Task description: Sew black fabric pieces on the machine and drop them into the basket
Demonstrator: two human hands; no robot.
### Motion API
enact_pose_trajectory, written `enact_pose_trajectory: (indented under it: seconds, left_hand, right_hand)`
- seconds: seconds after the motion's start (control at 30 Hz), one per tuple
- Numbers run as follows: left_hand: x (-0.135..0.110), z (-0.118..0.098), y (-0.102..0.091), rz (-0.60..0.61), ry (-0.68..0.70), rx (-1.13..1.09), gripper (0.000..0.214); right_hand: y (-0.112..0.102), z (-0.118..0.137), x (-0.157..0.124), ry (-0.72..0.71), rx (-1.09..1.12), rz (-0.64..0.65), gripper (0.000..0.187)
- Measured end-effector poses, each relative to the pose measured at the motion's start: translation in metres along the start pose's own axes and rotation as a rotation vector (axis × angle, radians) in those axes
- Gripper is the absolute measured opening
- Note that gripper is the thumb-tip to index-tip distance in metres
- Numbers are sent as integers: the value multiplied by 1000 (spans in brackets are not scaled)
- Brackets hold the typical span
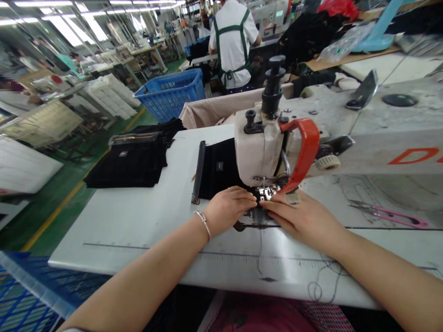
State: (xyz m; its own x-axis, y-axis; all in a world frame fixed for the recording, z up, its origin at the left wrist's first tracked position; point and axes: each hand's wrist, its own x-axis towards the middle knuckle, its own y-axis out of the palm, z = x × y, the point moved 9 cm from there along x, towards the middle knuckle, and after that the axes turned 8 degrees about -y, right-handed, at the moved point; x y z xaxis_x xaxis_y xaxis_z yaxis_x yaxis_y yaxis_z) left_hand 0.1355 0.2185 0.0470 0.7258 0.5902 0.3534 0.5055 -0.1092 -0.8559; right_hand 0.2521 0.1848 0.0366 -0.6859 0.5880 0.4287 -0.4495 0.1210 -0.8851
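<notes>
A black fabric piece (218,168) lies on the white table (138,221) and runs under the head of a cream sewing machine (258,147) with an orange guard (304,152). My left hand (228,207) presses flat on the fabric just left of the presser foot (265,193), a bracelet on its wrist. My right hand (301,216) lies flat on the fabric right of the foot, fingertips pointing at the needle area. Both hands rest with fingers together on the cloth.
A stack of black garments (133,157) sits at the table's far left. Pink thread snips (398,216) lie at the right. A blue basket (171,92) stands on the green floor beyond. A person in a white shirt and green apron (233,41) works farther back.
</notes>
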Motion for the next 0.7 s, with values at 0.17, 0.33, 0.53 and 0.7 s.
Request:
enact_pose_trajectory:
  seconds: [0.17,0.33,0.53,0.7]
  left_hand:
    - [-1,-1,1,27,-7,-25,17]
    - [2,2,1,40,-23,-36,19]
    - [4,5,3,67,-19,-45,21]
    - [7,10,2,45,-17,-8,23]
  right_hand:
    - [2,2,1,0,20,16,31]
    - [2,2,0,21,31,46,31]
    - [5,3,0,19,23,76,30]
    - [10,-1,-1,59,8,81,30]
